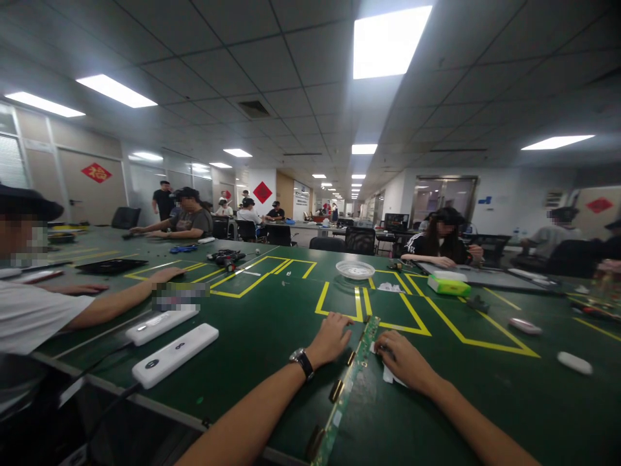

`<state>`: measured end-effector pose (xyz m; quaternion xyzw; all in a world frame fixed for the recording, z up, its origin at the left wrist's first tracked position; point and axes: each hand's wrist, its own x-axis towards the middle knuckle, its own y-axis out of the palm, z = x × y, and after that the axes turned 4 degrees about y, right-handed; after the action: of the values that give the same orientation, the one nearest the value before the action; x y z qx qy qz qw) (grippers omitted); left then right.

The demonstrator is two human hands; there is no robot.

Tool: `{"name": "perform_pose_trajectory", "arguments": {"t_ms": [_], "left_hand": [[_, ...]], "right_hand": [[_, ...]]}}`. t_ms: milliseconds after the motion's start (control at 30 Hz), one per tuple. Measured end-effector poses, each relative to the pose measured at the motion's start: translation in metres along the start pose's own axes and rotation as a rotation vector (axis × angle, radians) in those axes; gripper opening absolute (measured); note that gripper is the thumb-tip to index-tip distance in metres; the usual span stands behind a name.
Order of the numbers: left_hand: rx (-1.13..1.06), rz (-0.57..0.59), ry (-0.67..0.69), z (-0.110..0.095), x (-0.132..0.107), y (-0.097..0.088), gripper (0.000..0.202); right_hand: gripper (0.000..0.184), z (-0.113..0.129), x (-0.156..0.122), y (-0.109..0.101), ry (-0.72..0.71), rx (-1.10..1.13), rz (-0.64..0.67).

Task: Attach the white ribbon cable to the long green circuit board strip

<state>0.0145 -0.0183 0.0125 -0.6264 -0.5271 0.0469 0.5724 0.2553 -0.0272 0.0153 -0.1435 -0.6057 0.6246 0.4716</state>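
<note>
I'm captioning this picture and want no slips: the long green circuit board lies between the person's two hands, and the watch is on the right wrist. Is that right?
Not quite: the head view shows the watch on the wrist of the left hand, not the right hand. The long green circuit board does lie between them.

The bottom edge cut off the green circuit board [347, 386]; the right fingers [387, 341] partly hid a white scrap [389, 375].
</note>
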Motion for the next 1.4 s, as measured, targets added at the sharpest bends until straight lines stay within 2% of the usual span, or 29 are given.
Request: {"name": "perform_pose_trajectory", "arguments": {"t_ms": [200, 400, 633, 800, 1033, 1100, 1300, 1400], "left_hand": [[0.002, 0.021, -0.015, 0.001, 0.000, 0.003, 0.027], [0.020, -0.005, -0.039, 0.004, 0.000, 0.003, 0.025], [-0.024, -0.021, -0.042, 0.006, 0.002, 0.000, 0.023], [-0.059, -0.076, -0.081, 0.014, 0.005, -0.004, 0.023], [-0.089, -0.105, -0.107, 0.022, 0.005, -0.007, 0.024], [-0.094, -0.100, -0.097, 0.022, 0.005, -0.005, 0.024], [-0.118, -0.114, -0.117, 0.021, 0.007, -0.004, 0.024], [-0.092, -0.075, -0.124, 0.016, 0.005, -0.005, 0.027]], "right_hand": [[0.021, -0.003, 0.005, 0.005, 0.137, -0.099, -0.055], [0.023, 0.005, 0.004, 0.005, 0.035, -0.172, -0.048], [0.025, -0.009, 0.003, -0.001, 0.275, -0.326, -0.049], [0.027, -0.004, 0.002, 0.002, 0.185, -0.279, 0.010], [0.029, -0.033, 0.001, -0.001, 0.405, -0.403, -0.037], [0.029, -0.034, 0.000, -0.002, 0.371, -0.383, -0.037], [0.031, -0.007, 0.003, 0.006, 0.062, -0.189, 0.001], [0.030, -0.009, 0.006, 0.009, 0.090, -0.184, -0.010]]}}
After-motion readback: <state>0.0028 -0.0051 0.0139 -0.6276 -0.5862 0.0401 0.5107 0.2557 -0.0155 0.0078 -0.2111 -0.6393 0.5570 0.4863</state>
